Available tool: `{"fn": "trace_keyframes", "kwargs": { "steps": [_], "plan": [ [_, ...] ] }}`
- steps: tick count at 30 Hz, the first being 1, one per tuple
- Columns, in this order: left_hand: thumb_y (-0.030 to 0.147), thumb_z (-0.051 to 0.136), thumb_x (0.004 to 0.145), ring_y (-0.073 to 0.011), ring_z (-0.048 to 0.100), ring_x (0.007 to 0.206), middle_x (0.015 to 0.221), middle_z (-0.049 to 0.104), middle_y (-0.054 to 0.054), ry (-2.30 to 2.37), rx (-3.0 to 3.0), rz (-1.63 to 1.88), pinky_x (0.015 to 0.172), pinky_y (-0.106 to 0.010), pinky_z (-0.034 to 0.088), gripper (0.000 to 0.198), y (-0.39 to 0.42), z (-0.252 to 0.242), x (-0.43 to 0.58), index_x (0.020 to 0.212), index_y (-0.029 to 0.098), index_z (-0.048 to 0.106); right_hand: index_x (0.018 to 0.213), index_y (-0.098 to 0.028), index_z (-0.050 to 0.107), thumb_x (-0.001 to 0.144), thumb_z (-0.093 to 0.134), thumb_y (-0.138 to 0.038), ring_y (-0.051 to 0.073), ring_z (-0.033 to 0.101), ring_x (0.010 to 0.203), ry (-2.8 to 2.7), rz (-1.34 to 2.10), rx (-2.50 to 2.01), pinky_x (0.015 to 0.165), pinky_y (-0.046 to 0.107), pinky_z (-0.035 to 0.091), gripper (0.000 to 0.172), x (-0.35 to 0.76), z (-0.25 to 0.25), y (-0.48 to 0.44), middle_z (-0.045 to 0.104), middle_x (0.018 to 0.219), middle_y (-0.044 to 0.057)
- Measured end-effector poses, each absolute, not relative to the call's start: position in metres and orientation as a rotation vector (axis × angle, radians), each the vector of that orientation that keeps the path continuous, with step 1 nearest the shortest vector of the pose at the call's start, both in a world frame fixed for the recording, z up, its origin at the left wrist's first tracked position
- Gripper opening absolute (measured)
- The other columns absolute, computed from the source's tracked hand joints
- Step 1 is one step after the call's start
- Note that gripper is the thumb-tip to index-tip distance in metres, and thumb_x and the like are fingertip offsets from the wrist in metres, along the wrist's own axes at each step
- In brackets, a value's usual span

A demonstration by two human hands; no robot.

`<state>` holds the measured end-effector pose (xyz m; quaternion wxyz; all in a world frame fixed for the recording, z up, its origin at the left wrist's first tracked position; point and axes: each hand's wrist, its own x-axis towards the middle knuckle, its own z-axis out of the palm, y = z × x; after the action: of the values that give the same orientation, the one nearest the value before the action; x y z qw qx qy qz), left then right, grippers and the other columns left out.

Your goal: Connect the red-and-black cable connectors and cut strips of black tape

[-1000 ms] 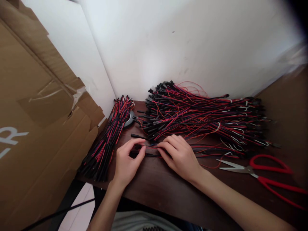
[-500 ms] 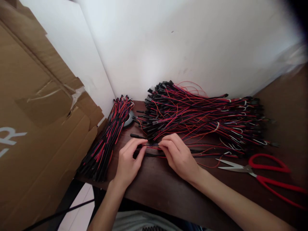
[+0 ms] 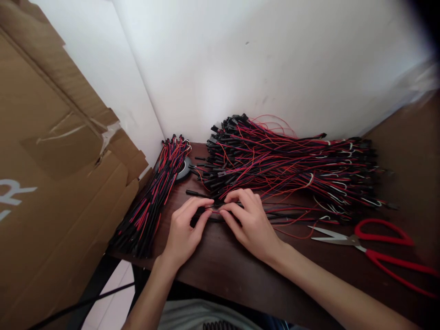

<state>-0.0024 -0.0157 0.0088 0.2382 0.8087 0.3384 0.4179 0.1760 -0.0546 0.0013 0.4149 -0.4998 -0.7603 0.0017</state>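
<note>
Between my two hands runs a thin wire cable with red and black strands. My left hand pinches it from the left, thumb and forefinger together near a black plug end. From the right, my right hand pinches the same cable close to the left fingertips, its other fingers curled. The strands right at the fingertips are too small to make out. Loose red and black wires trail off to the right behind my right hand. Just beyond lies a big pile of wire cables with black connectors.
A smaller bundle of cables lies left, partly over a roll of grey tape. Red-handled scissors lie with blades apart on the dark table at right. A cardboard box stands along the left; a white wall rises behind.
My right hand has shifted slightly left along the cable, so its fingertips are nearer my left ones. My left hand has barely moved.
</note>
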Motion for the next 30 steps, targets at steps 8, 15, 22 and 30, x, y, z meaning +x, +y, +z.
{"fn": "trace_keyframes", "kwargs": {
  "steps": [8,15,22,30],
  "plan": [
    [0.013,0.063,0.087,-0.0124,0.066,0.087,0.094,0.071,-0.002,1.003,2.210,1.179,0.082,-0.021,0.051,0.016,-0.0171,0.0070,-0.0032,0.102,0.017,0.065,0.080,-0.016,0.062,0.089,0.059,-0.015,0.019,0.054,0.089,-1.811,0.007,-1.161,0.076,0.036,0.038,0.010,0.1768,0.0011,-0.0541,0.061,0.092,0.007],
    [0.017,0.066,0.086,-0.0121,0.068,0.082,0.091,0.072,-0.001,1.064,2.108,1.164,0.078,-0.021,0.053,0.018,-0.0190,0.0046,-0.0037,0.103,0.019,0.066,0.069,-0.018,0.058,0.084,0.062,-0.011,0.020,0.056,0.090,-1.788,-0.016,-1.140,0.077,0.038,0.038,0.017,0.1762,0.0007,-0.0549,0.062,0.093,0.007],
    [0.018,0.065,0.086,-0.0131,0.068,0.082,0.091,0.072,-0.002,1.031,2.098,1.150,0.080,-0.023,0.053,0.017,-0.0192,0.0045,-0.0031,0.103,0.019,0.066,0.070,-0.016,0.060,0.083,0.064,-0.012,0.021,0.055,0.087,-1.814,-0.028,-1.206,0.076,0.037,0.038,0.014,0.1775,-0.0004,-0.0536,0.062,0.089,0.008],
    [0.017,0.065,0.086,-0.0132,0.068,0.083,0.092,0.072,-0.002,1.022,2.124,1.165,0.079,-0.023,0.054,0.013,-0.0192,0.0064,-0.0025,0.100,0.019,0.067,0.090,-0.018,0.067,0.089,0.060,-0.017,0.021,0.054,0.090,-1.855,0.018,-1.246,0.075,0.036,0.041,0.007,0.1784,-0.0034,-0.0535,0.062,0.095,0.009]
  ]
}}
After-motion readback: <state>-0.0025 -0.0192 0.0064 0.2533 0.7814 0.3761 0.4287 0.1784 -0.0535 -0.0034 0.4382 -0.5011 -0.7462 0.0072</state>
